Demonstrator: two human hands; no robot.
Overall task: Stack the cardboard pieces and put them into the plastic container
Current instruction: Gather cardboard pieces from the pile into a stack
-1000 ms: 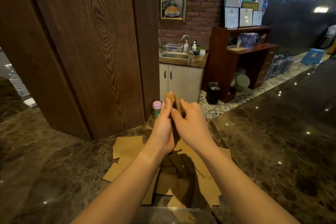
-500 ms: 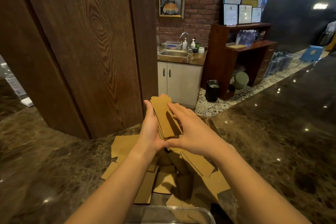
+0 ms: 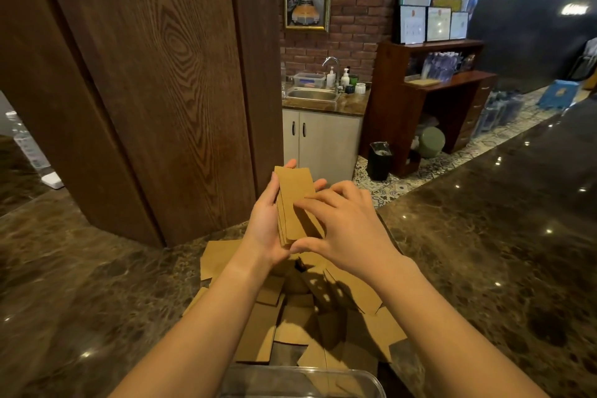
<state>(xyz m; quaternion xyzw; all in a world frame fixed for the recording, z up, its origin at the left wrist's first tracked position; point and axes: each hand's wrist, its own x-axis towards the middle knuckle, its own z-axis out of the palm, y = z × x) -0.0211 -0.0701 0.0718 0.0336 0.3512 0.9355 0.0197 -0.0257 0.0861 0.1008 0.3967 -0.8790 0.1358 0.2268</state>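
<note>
A small stack of brown cardboard pieces [image 3: 295,200] is held above the counter, flat side facing me. My left hand [image 3: 266,223] cradles it from the left and underneath. My right hand [image 3: 345,226] has its fingertips on the stack's face and its thumb at the bottom edge. Below the hands, several loose cardboard pieces [image 3: 258,329] lie scattered in a pile on the dark marble counter [image 3: 97,300]. The clear plastic container [image 3: 300,380] shows only its far rim at the bottom edge of the view.
A wide dark wooden pillar [image 3: 161,90] rises from the counter just behind the pile. The marble counter extends right [image 3: 500,252]. Beyond it are a sink cabinet [image 3: 319,136], a wooden shelf unit [image 3: 433,97] and a black bin [image 3: 379,160] on the floor.
The stack was upright and edge-on between both hands; it has been tilted flat to face me, and my right hand's fingers have spread over its front.
</note>
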